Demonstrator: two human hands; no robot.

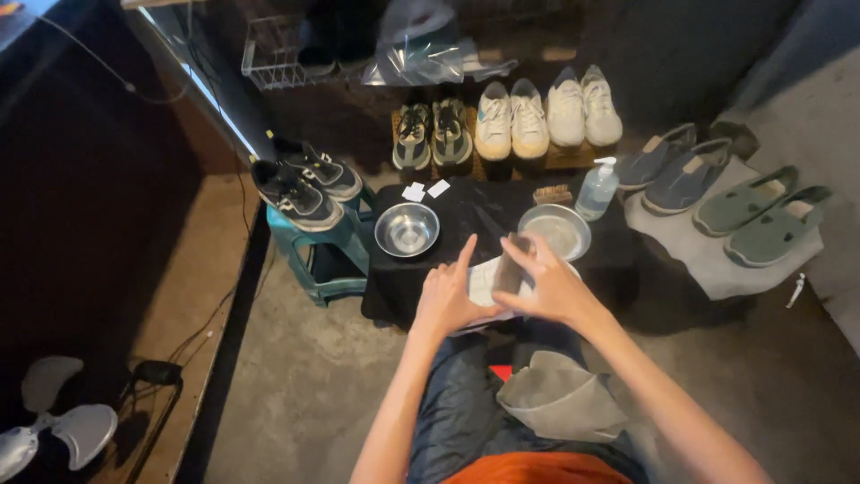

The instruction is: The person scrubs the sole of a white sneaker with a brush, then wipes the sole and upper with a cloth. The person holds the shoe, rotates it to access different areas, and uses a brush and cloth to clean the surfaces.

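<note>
Shoe (pixel 488 282): white, light, a bit bendy; best held by its sides
Left hand (pixel 445 300): presses on shoe, finger pointing up
Right hand (pixel 548 285): grips a small dark brush (pixel 512 262)
Table (pixel 466 211): black, holds two metal bowls (pixel 407 229)

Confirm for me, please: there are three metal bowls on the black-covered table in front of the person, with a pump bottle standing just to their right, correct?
Not quite. The head view shows two metal bowls, not three: one bowl on the left and a second bowl on the right of the black-covered table. The pump bottle does stand just to their right.
</note>
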